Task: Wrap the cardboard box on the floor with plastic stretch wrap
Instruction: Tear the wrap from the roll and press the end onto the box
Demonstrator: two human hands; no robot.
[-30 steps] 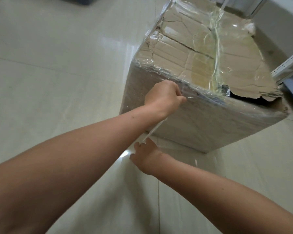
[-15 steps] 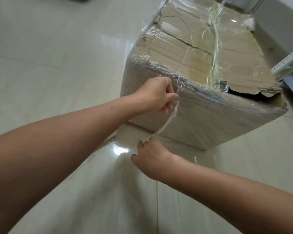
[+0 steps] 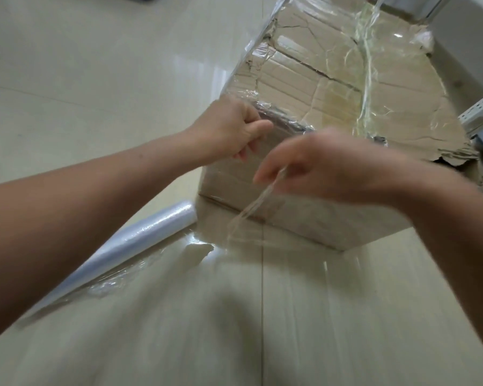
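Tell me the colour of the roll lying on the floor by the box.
The glossy plastic stretch-wrap roll is pale bluish white, clearest in the head view.

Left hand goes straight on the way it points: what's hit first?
The cardboard box: the left hand points up-right at its near top edge, seemingly almost touching; depth unclear. The right hand, pinching stretch wrap, lies below that line.

Right hand (image 3: 332,168), centre right: motion-blurred, fingertips smeared; a strand of stretch wrap (image 3: 251,207) trails from its pinch. Left hand (image 3: 229,132): curled fingers hide anything they hold. Roll of wrap (image 3: 151,231), lower left: near end hidden behind left forearm (image 3: 81,218). Cardboard box (image 3: 332,87): far end cut by top edge. Shelf upright (image 3: 480,108): clipped at right edge.
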